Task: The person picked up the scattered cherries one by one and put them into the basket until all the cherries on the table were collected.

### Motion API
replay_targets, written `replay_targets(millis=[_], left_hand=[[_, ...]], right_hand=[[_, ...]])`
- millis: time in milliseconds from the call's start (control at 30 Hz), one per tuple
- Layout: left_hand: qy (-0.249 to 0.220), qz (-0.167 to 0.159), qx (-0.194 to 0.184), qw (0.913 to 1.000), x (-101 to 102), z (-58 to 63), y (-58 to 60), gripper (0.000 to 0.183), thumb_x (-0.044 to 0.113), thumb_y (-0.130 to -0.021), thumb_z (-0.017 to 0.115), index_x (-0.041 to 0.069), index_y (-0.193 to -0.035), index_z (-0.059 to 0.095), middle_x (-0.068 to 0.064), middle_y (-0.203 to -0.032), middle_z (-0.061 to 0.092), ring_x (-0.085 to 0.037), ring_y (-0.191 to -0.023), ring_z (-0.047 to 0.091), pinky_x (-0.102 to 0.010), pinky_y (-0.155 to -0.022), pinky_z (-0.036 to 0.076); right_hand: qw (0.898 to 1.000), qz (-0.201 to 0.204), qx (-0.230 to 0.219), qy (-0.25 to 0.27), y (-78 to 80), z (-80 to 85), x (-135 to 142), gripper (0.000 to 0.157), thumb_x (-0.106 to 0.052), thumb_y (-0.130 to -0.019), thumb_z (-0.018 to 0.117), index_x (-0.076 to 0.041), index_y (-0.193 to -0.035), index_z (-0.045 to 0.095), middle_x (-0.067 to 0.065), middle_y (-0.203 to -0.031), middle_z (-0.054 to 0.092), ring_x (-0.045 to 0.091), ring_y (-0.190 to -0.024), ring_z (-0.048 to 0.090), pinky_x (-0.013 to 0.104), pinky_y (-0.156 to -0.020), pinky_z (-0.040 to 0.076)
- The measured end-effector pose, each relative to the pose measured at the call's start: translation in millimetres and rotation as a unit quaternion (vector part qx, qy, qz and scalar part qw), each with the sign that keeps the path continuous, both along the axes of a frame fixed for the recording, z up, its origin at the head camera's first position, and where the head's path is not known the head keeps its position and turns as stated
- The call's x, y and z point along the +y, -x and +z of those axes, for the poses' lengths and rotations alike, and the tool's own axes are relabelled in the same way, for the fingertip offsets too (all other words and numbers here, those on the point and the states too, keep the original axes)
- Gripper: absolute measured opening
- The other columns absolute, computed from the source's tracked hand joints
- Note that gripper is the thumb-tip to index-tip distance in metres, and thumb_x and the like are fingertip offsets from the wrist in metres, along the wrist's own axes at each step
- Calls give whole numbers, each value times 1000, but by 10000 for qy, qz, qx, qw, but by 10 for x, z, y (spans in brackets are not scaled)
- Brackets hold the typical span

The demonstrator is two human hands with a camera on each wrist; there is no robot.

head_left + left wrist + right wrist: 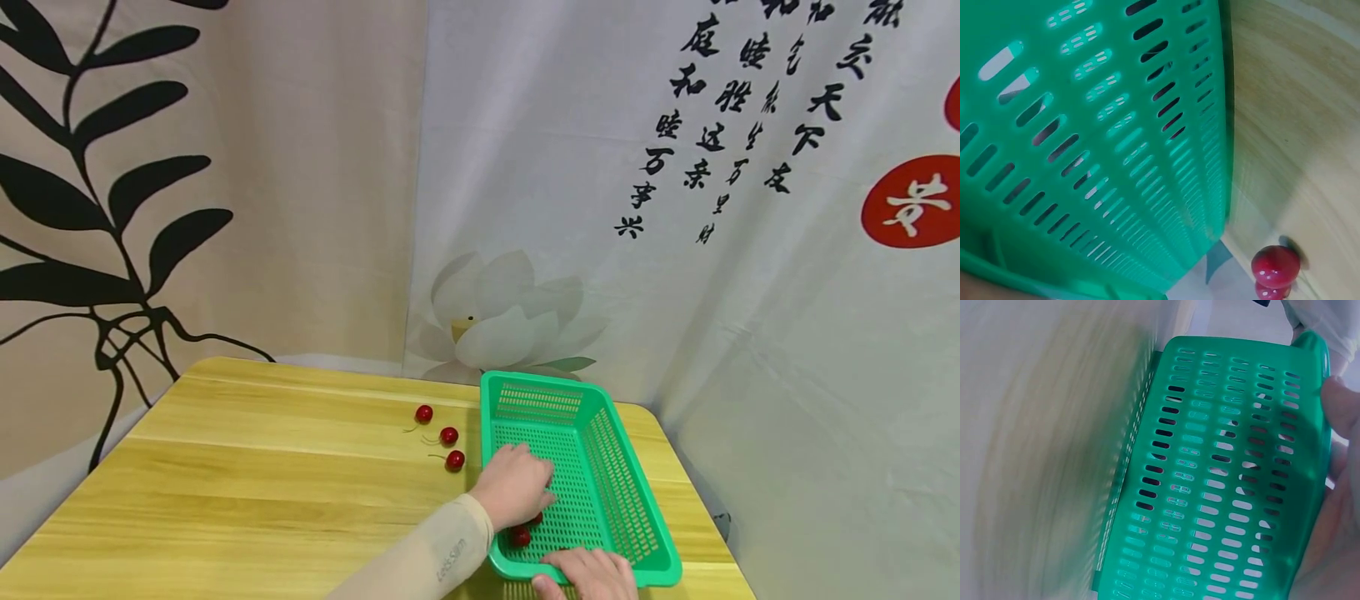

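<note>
A green plastic basket [652,508] with slotted walls stands on the wooden table. My left hand [513,483] reaches over its left rim, fingers bent inward. A bit of dark red shows between thumb and fingertips, a cherry [551,481] mostly covered by the hand. Below that hand, two red cherries [519,536] lie in the basket's near left corner. The right hand [596,575] grips the near rim, fingers over the inside and thumb outside; in the right wrist view its thumb [1340,406] sits at the rim.
Three stemmed cherries, the nearest cherry [454,461] among them, lie on the table [262,483] left of the basket. A printed cloth [315,208] hangs behind the table's back edge and along the right side.
</note>
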State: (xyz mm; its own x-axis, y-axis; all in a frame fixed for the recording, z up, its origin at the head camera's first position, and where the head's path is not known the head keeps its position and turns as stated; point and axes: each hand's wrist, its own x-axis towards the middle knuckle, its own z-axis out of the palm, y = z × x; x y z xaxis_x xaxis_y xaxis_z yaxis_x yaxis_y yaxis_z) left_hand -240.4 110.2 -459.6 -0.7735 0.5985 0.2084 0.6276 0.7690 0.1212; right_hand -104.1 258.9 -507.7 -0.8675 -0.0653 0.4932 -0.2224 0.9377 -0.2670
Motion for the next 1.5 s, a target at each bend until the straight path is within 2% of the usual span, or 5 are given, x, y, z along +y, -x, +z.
replay_targets(millis=[200,567,767,1167,1500], left_hand=[[-982,-306,203,9945,-78,15,-15,15,42,-100,75,28,-99,78,16,-96,78,-8,-84,54,-26,-81,49],[-1925,-672,1053,9733,-477,137,-146,22,38,-103,72,24,-119,74,12,-118,77,-12,-108,63,-31,-100,54],[-2338,-382,1390,9615,-785,118,-86,36,37,-101,75,18,-132,70,3,-132,74,-18,-122,66,-38,-109,56],[-2585,981,30,9610,-1358,-221,304,45,28,-99,77,10,-138,66,-8,-141,70,-32,-133,63,-50,-114,53],[-1805,867,-286,9793,-1450,-485,388,50,38,-96,81,11,-136,67,-7,-135,71,-33,-125,65,-54,-110,54]], right_hand=[[10000,8,58,-45,-1,-9,1,13,-46,-91,81,-52,-90,70,-43,-88,57,-11,-84,57,37,-86,46],[9995,108,144,-266,-12,-2,16,12,-48,-89,83,-49,-91,71,-41,-90,58,-10,-85,57,36,-85,46],[9993,146,46,-342,-25,13,24,8,-49,-91,80,-48,-94,73,-40,-91,59,-9,-87,57,36,-88,45],[9991,162,-161,-359,-29,20,35,8,-50,-92,79,-50,-96,71,-41,-92,58,-9,-89,57,36,-89,43],[9994,154,-151,-282,-34,28,24,9,-50,-93,78,-51,-95,70,-41,-91,57,-11,-88,55,35,-89,42]])
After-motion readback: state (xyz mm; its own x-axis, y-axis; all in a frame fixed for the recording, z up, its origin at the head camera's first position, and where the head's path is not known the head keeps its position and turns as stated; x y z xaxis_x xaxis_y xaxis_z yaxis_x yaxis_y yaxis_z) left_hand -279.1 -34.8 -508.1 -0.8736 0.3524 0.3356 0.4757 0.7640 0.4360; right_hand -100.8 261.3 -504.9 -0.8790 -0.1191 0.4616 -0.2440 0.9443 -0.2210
